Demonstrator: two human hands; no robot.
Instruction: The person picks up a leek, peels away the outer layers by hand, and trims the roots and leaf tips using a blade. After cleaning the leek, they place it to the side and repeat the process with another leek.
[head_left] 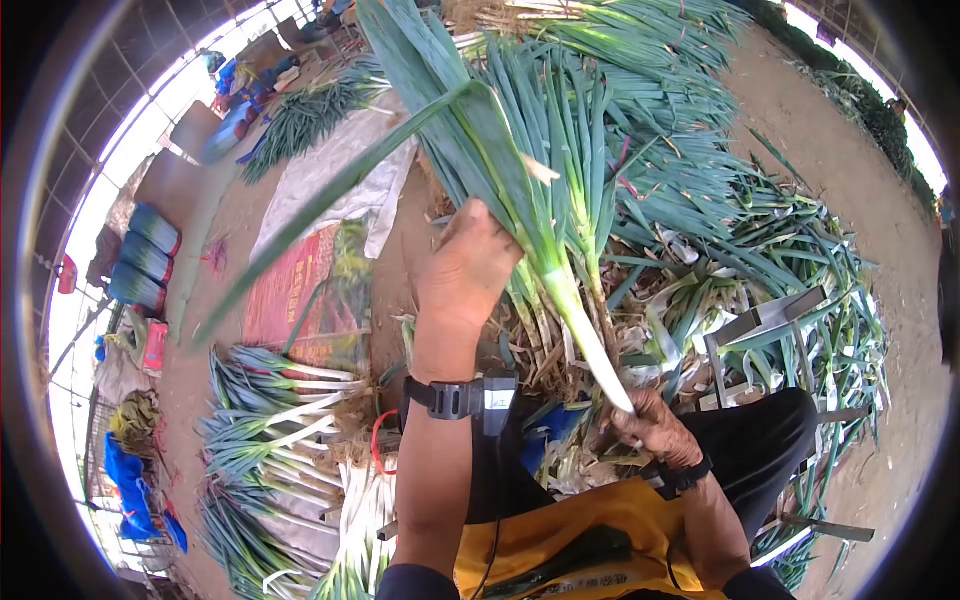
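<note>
A leek [580, 320] slants across the middle of the view, its broad green leaves at the top and its white stem pointing down to the right. My left hand [468, 262] is closed around the leafy part, and one long leaf bends away to the lower left. At the root end of the white stem, my right hand [655, 430] is closed; its fingers partly hide the tip. Just behind the held leek stand more leeks [545, 330] with brownish, untrimmed stems. Black straps sit on both wrists.
Cleaned leeks [290, 440] with white stems lie in rows at the lower left. A large heap of leeks [660, 110] spreads at the back. Stripped leaves [800, 250] litter the right, around a metal frame [765, 320]. A printed sack [300, 300] lies on the ground.
</note>
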